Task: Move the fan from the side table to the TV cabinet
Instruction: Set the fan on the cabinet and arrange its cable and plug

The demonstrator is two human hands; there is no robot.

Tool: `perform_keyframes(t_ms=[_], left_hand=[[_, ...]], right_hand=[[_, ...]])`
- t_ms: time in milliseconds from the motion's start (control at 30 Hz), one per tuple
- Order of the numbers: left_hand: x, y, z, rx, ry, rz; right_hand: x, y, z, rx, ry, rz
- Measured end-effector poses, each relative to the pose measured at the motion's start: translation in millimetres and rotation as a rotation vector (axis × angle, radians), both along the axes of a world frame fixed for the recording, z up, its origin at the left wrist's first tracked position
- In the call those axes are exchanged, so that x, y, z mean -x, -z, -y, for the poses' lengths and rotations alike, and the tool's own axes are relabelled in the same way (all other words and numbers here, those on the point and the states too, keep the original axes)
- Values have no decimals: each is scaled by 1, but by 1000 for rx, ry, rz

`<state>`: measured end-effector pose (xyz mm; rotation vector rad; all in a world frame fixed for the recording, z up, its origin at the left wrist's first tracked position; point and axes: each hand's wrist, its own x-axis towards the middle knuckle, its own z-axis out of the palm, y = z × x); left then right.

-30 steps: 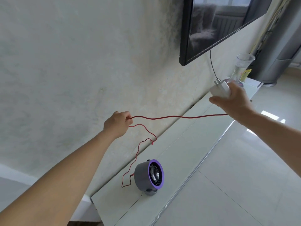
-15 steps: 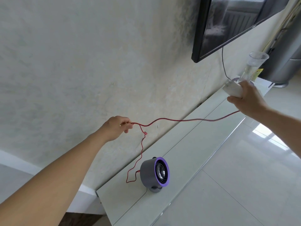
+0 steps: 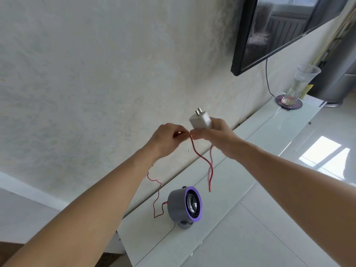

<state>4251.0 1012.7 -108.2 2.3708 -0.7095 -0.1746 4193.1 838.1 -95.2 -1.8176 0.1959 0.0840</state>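
Note:
A small grey fan (image 3: 184, 206) with a purple rim stands upright on the white glossy TV cabinet (image 3: 240, 182), near its left end. A red cable (image 3: 204, 160) runs from the fan's back up to my hands and hangs in a loop between them. My left hand (image 3: 167, 137) pinches the cable. My right hand (image 3: 215, 133) holds the white plug adapter (image 3: 200, 120), prongs up, and touches the cable beside my left fingers. Both hands are above the fan, close to the wall.
A black TV (image 3: 279, 29) hangs on the wall at upper right. A tall glass (image 3: 300, 83) stands on a round dark coaster (image 3: 279, 99) at the cabinet's far end. A grey floor-standing appliance (image 3: 339, 70) stands beyond it. Pale floor tiles (image 3: 289, 218) lie to the right.
My right hand has moved left with the adapter and met my left hand. The cable, stretched between them before, now hangs in a slack loop. The fan has not moved.

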Motion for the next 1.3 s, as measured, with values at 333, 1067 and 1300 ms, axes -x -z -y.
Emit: perform_keyframes(t_ms=[333, 1067, 1300], left_hand=[[-7, -8, -39, 98, -49, -287], [68, 43, -180, 72, -455, -489], [112, 54, -188, 37, -488, -510]], right_hand=[[-16, -9, -24, 89, -93, -38], [12, 33, 22, 347, 153, -38], [36, 44, 36, 470, 336, -76]])
